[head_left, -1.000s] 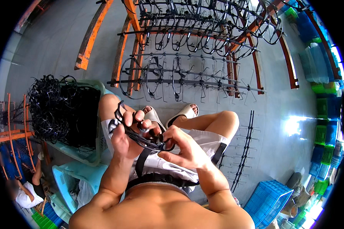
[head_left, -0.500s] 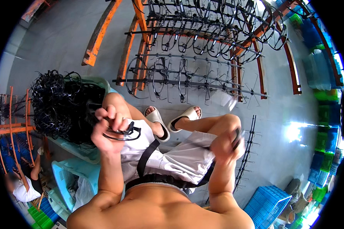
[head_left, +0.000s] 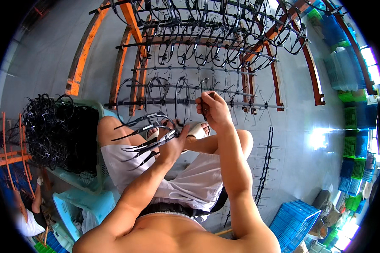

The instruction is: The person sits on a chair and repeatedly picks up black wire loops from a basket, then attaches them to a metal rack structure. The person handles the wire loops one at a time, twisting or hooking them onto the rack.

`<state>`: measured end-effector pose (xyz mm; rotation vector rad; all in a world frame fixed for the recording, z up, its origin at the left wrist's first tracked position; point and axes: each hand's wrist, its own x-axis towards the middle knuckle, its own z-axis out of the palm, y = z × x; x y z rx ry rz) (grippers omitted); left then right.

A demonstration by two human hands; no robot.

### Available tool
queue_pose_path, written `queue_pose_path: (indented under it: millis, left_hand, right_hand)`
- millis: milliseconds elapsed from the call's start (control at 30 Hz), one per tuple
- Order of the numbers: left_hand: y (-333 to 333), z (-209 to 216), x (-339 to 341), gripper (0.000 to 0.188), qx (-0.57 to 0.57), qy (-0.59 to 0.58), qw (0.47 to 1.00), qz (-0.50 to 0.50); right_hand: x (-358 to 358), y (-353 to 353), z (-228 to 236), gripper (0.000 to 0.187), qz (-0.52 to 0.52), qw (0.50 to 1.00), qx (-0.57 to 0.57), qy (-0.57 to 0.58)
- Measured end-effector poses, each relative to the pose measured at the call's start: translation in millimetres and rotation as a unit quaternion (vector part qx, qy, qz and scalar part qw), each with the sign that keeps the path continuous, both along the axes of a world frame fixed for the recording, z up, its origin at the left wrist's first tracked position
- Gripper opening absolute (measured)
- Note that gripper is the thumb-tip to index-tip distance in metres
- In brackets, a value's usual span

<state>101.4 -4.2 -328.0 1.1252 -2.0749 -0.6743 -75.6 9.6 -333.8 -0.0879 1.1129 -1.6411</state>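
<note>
My left hand [head_left: 172, 142] is closed round a bunch of glossy black curved frames [head_left: 145, 148], their thin pointed ends fanning out leftward above my thigh. My right hand [head_left: 215, 110] is up at the lowest bars of the rack, its fingers pinching a black curved frame [head_left: 204, 109]. Just left of that hand, several similar frames hang on wire prongs along the low bar [head_left: 164, 101]. To its right, the bare wire prongs [head_left: 264, 105] stick out. How the pinched frame meets its prong is hidden by my fingers.
An orange rack [head_left: 133, 29] carries rows of hanging black frames [head_left: 190, 52]. At my left stands a pale green crate [head_left: 86, 181] with a tangled heap of black frames [head_left: 46, 130]. A pronged bar [head_left: 264, 164] lies right; a blue crate [head_left: 293, 225] stands behind it. Another person [head_left: 31, 217] is far left.
Both hands have moved forward and inward toward the rack. My left hand now shows a fanned bunch of frames; my right has risen from my right knee to the low bar.
</note>
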Motion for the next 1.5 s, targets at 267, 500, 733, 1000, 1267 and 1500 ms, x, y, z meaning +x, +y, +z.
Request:
queue_pose_path:
  millis: [267,500,733,1000,1267,1500]
  left_hand:
    - [-7.6,-10.0,-10.5,0.024,-0.022,-0.017,1.0,0.015]
    - [-14.0,-13.8,-12.1,0.023,-0.007,-0.003,1.0,0.008]
    - [-16.6,-17.9,-12.9,0.022,0.007,0.006,1.0,0.0]
    - [-21.5,-26.2,-13.6,0.021,0.017,0.057,0.997,-0.048]
    - [-26.9,-35.1,-5.7,0.014,0.073,0.108,0.986,-0.102]
    - [-24.4,-36.0,-1.3,0.016,0.117,0.084,0.983,-0.117]
  right_hand:
    - [-3.3,15.1,-13.0,0.012,-0.02,0.997,-0.062,0.033]
    - [-4.6,15.5,-9.7,0.011,-0.017,0.997,-0.069,0.016]
    - [-1.7,14.6,-17.1,0.011,-0.031,0.993,-0.096,0.056]
    - [5.2,30.6,-5.3,0.01,-0.032,0.994,-0.037,0.096]
    - [-1.1,43.5,14.9,0.012,0.039,0.993,0.07,0.088]
    - [-2.1,41.4,19.9,0.013,0.04,0.991,0.089,0.095]
